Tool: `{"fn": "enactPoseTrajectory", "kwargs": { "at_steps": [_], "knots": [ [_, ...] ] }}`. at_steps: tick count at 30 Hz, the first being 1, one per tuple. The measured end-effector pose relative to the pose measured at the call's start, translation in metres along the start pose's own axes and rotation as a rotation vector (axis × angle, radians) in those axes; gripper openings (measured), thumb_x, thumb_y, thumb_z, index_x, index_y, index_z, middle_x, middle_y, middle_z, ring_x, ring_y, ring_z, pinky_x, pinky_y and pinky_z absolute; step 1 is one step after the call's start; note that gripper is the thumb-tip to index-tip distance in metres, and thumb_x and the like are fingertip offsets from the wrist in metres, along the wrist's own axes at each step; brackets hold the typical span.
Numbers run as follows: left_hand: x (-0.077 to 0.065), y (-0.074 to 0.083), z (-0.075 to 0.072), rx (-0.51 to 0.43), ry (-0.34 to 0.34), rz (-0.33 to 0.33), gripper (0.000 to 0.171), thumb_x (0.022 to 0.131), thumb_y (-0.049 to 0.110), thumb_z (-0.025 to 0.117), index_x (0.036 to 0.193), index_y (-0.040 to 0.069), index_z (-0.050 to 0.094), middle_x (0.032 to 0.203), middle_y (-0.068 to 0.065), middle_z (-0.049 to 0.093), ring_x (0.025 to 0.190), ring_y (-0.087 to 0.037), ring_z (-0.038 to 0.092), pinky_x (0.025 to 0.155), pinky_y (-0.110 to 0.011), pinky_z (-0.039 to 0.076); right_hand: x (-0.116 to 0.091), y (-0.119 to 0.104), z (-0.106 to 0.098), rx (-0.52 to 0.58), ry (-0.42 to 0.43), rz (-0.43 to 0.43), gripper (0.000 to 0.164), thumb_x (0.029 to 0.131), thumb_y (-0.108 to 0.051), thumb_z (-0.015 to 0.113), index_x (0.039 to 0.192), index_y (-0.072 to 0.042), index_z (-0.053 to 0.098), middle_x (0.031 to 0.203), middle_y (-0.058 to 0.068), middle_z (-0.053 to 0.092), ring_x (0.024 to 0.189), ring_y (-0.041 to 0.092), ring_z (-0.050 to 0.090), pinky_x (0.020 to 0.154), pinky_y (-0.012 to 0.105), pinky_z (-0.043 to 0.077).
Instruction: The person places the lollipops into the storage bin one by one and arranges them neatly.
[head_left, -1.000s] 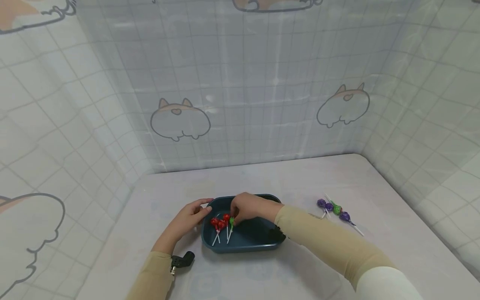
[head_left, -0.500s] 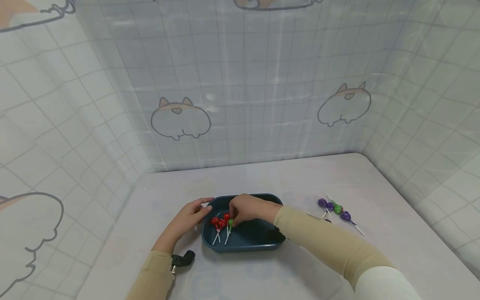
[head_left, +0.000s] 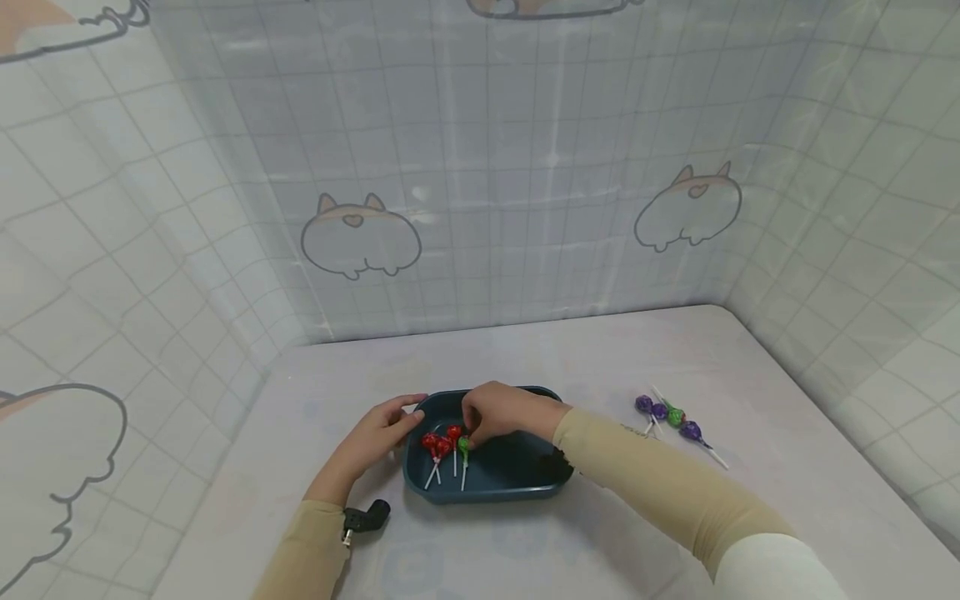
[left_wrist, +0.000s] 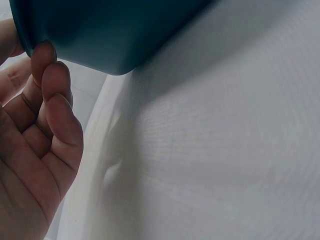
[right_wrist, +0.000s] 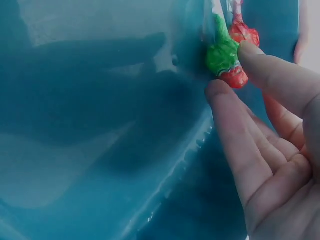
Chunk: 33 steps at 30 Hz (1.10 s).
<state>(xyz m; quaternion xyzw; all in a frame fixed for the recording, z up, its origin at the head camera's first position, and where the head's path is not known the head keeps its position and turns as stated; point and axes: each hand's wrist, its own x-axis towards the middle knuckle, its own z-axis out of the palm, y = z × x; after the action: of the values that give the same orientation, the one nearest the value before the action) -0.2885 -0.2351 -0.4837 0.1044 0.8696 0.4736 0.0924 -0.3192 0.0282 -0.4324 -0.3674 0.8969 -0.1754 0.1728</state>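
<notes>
A dark teal tray (head_left: 510,492) stands on the table, with three red lollipops (head_left: 444,448) and a green lollipop (head_left: 464,446) at its left end. My right hand (head_left: 495,410) reaches in from the right. Its thumb and index fingertip pinch the green lollipop's head (right_wrist: 222,56), which shows red at its tip; the white stick points towards me. At the tray's left end, my left hand (head_left: 378,437) grips the rim, thumb on top. In the left wrist view its bent fingers (left_wrist: 62,120) are at the outer wall.
On the table to the right lie several purple lollipops (head_left: 691,431) and another green lollipop (head_left: 675,417), partly near the right sleeve. A black device (head_left: 366,517) sits on the left wrist. Sheeted walls with a grid pattern (head_left: 510,208) enclose the table at the back and sides.
The green lollipop's stick end has swung left and then right, so it now points more straight towards me. My right hand has shifted slightly right; the left hand has stayed put.
</notes>
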Motion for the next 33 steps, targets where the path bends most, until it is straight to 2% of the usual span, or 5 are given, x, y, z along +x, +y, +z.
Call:
{"fn": "enactPoseTrajectory", "kwargs": {
  "at_steps": [5, 12, 19, 24, 33],
  "knots": [
    [0.001, 0.0, 0.001, -0.012, -0.001, -0.012, 0.046, 0.095, 0.049, 0.063, 0.136, 0.032, 0.058, 0.081, -0.01, 0.059, 0.072, -0.027, 0.056, 0.063, -0.038, 0.048, -0.009, 0.004, -0.009, 0.065, 0.026, -0.029, 0.028, 0.08, -0.031, 0.085, 0.099, -0.016, 0.07, 0.087, -0.011, 0.063, 0.08, 0.005, 0.059, 0.072, 0.024, 0.049],
    [0.001, 0.001, 0.003, -0.011, 0.003, -0.007, 0.046, 0.094, 0.049, 0.063, 0.136, 0.031, 0.059, 0.083, -0.009, 0.06, 0.073, -0.027, 0.057, 0.064, -0.038, 0.049, -0.042, 0.01, -0.036, 0.243, 0.125, -0.07, 0.041, 0.087, -0.028, 0.078, 0.124, -0.014, 0.066, 0.113, 0.003, 0.068, 0.095, 0.007, 0.065, 0.081, 0.027, 0.052],
    [0.001, 0.001, 0.001, 0.017, 0.014, 0.004, 0.042, 0.097, 0.044, 0.062, 0.136, 0.03, 0.059, 0.079, -0.009, 0.059, 0.07, -0.026, 0.056, 0.062, -0.037, 0.048, -0.076, 0.032, -0.057, 0.303, 0.243, -0.033, 0.043, 0.09, -0.03, 0.076, 0.13, -0.022, 0.063, 0.121, -0.002, 0.065, 0.104, 0.009, 0.065, 0.083, 0.028, 0.052],
    [0.001, -0.001, 0.0, 0.004, 0.012, -0.003, 0.042, 0.096, 0.044, 0.063, 0.136, 0.03, 0.059, 0.081, -0.009, 0.059, 0.071, -0.027, 0.057, 0.063, -0.038, 0.048, -0.094, 0.048, -0.06, 0.312, 0.288, 0.002, 0.045, 0.09, -0.031, 0.075, 0.132, -0.022, 0.062, 0.124, 0.003, 0.064, 0.108, 0.013, 0.064, 0.086, 0.031, 0.052],
    [0.002, -0.002, 0.003, -0.003, 0.011, -0.003, 0.043, 0.096, 0.046, 0.063, 0.136, 0.031, 0.059, 0.08, -0.009, 0.059, 0.071, -0.027, 0.056, 0.063, -0.038, 0.048, -0.128, 0.079, -0.058, 0.363, 0.386, 0.076, 0.049, 0.088, -0.032, 0.077, 0.133, -0.021, 0.062, 0.123, -0.001, 0.064, 0.107, 0.015, 0.064, 0.085, 0.035, 0.053]
  ]
}}
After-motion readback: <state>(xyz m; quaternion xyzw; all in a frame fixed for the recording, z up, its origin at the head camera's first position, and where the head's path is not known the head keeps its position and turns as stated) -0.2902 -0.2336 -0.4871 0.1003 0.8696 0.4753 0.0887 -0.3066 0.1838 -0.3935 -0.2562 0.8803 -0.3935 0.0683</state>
